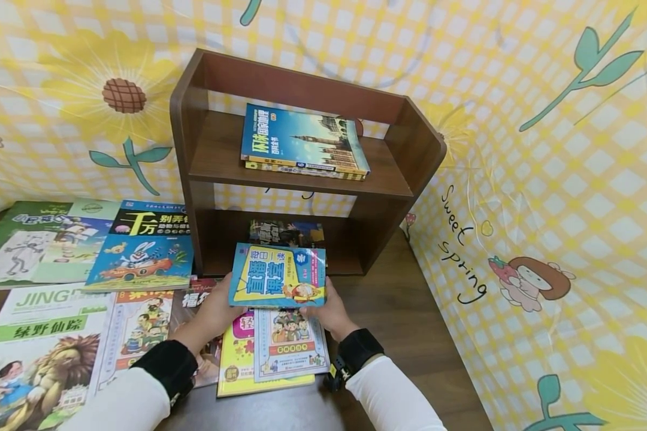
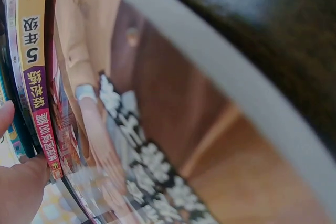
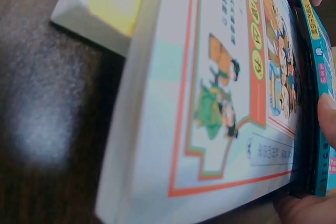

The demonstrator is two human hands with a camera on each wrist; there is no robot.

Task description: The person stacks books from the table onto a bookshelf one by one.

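Note:
A blue-and-yellow book (image 1: pixel 277 275) is held level by both hands in front of the bookshelf's lower compartment. My left hand (image 1: pixel 212 308) grips its left edge. On the opposite edge, my right hand (image 1: pixel 331 311) holds it with the thumb on top, as the right wrist view shows along the book's blue spine (image 3: pixel 321 103). Below lie a white-bordered comic-style book (image 1: pixel 291 347) and a yellow book (image 1: pixel 237 365), whose spine (image 2: pixel 34 72) fills the left of the left wrist view. A dark-covered book (image 1: pixel 286 232) lies inside the lower compartment (image 1: pixel 345 245).
The brown bookshelf (image 1: pixel 186 143) stands against a patterned cloth backdrop (image 1: pixel 517 149). Its upper shelf bears a stack of books (image 1: pixel 304 140). Several books cover the table's left side, including a green one (image 1: pixel 48 239), a blue one (image 1: pixel 140 257) and a white one (image 1: pixel 43 359).

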